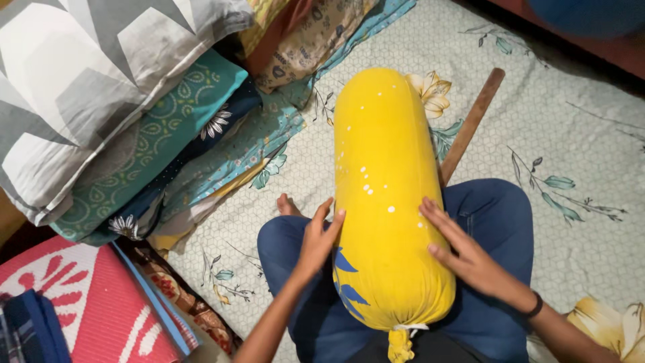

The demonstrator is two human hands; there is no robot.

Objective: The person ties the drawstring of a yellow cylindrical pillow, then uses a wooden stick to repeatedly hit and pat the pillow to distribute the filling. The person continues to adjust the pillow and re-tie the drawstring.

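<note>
While both hands press flat, the yellow bolster [383, 195] rests lapwise.

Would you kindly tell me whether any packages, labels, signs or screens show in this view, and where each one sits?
None in view: no packages, labels, signs or screens. Only cloth goods show: a yellow bolster across the lap, held by the left hand and right hand, and folded patterned bedding stacked at the left.
</note>
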